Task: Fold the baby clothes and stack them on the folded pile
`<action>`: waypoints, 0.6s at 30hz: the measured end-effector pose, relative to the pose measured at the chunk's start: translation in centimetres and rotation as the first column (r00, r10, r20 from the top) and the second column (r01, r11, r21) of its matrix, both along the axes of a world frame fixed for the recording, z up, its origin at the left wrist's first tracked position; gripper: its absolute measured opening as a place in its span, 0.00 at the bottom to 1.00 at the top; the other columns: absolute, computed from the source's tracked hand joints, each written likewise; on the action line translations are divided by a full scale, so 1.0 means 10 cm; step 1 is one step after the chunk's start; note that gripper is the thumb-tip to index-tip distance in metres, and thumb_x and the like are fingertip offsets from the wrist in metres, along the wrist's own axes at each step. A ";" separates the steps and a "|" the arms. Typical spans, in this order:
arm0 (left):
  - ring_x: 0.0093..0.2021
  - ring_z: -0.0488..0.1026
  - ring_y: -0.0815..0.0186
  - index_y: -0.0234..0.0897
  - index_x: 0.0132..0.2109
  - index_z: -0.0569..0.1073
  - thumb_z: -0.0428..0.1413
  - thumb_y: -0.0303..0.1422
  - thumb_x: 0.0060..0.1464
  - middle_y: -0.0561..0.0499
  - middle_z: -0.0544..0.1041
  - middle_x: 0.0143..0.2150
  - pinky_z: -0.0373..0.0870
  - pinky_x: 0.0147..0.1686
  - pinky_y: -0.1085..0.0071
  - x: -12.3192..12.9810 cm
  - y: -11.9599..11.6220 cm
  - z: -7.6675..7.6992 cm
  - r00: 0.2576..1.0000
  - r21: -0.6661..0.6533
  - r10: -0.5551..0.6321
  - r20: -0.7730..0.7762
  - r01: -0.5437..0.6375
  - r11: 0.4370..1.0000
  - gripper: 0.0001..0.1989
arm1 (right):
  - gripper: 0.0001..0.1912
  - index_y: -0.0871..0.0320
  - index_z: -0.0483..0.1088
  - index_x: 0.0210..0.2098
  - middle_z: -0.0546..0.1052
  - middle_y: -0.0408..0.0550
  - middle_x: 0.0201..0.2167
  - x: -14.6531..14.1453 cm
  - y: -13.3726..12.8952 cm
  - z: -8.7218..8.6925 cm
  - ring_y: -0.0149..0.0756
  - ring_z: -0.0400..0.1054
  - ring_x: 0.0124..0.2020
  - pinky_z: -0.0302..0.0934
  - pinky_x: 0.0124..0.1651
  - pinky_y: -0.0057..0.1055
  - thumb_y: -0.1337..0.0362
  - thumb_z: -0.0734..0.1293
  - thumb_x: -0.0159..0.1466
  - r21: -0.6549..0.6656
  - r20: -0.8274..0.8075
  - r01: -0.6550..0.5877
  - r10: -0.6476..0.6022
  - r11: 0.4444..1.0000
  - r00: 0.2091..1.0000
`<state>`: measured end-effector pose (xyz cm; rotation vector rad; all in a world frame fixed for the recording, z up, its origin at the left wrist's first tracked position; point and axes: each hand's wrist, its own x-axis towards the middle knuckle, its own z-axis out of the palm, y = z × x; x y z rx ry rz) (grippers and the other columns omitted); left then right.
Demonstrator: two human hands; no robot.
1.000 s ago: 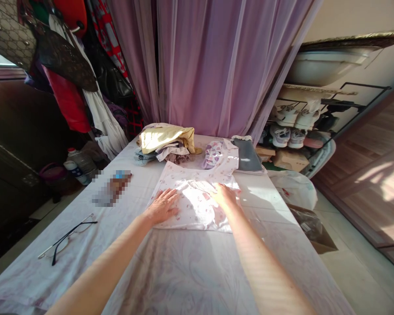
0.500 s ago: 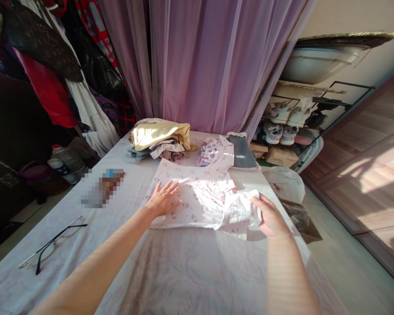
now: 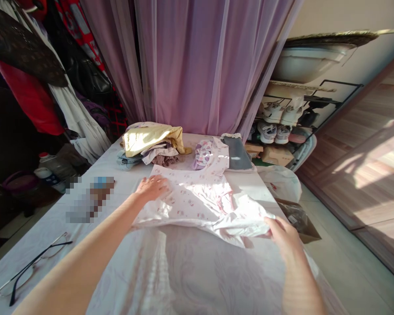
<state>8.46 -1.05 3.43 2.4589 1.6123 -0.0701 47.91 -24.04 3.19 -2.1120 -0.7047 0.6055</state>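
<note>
A pale pink shirt (image 3: 187, 199) with a small print lies spread on the bed, sunlight falling across its middle. My left hand (image 3: 153, 187) rests on its upper left part with the fingers stretched out over the cloth. At the right end, my right hand (image 3: 284, 232) pinches an edge of the shirt between thumb and fingers. The cloth is drawn into creases towards that hand. One shoulder part of the shirt reaches away from me, beside a bunched patterned cloth (image 3: 202, 154).
Folded clothes (image 3: 153, 140) are piled at the bed's far left, and a dark grey folded item (image 3: 238, 153) lies far right. Eyeglasses (image 3: 33, 264) and a blurred-out object (image 3: 92, 199) lie on the left. A purple curtain (image 3: 187, 65) hangs behind; shoes (image 3: 274, 131) stand on a rack.
My right hand has pulled the shirt's end to the right and towards me, stretching it out. My left hand has slid slightly left on the cloth. The view has shifted a little.
</note>
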 end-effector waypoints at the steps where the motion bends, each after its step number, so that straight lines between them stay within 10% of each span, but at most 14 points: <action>1: 0.66 0.61 0.52 0.48 0.61 0.69 0.45 0.43 0.62 0.47 0.64 0.68 0.54 0.63 0.51 0.01 0.05 0.02 0.999 0.013 0.040 -0.002 -0.039 0.999 0.23 | 0.14 0.54 0.76 0.29 0.77 0.48 0.23 0.05 -0.03 0.00 0.44 0.71 0.27 0.61 0.28 0.34 0.51 0.67 0.51 -0.120 0.123 -0.012 0.027 0.993 0.992; 8: 0.61 0.66 0.48 0.32 0.65 0.61 0.47 0.42 0.59 0.36 0.70 0.61 0.63 0.57 0.58 0.01 0.33 -0.04 0.866 0.102 0.445 0.229 -0.476 0.874 0.30 | 0.21 0.52 0.74 0.51 0.79 0.54 0.48 -0.11 0.70 0.20 0.46 0.73 0.47 0.62 0.44 0.36 0.53 0.58 0.64 -0.339 0.529 -0.081 0.261 0.937 0.807; 13: 0.56 0.70 0.46 0.38 0.56 0.69 0.50 0.50 0.56 0.40 0.77 0.51 0.66 0.50 0.58 0.02 0.53 0.01 0.817 -0.048 0.528 0.230 -0.533 0.845 0.27 | 0.26 0.61 0.73 0.49 0.78 0.63 0.44 -0.46 1.49 0.20 0.50 0.72 0.44 0.60 0.42 0.37 0.48 0.55 0.68 -0.488 0.454 -0.216 0.457 0.846 0.765; 18: 0.47 0.75 0.49 0.38 0.49 0.72 0.42 0.45 0.63 0.39 0.78 0.46 0.68 0.40 0.61 0.00 0.57 -0.05 0.819 0.042 0.518 0.246 -0.543 0.839 0.21 | 0.19 0.58 0.69 0.53 0.78 0.57 0.47 -0.59 1.70 0.00 0.41 0.71 0.45 0.57 0.44 0.31 0.59 0.55 0.70 -0.433 0.531 -0.292 0.503 0.853 0.682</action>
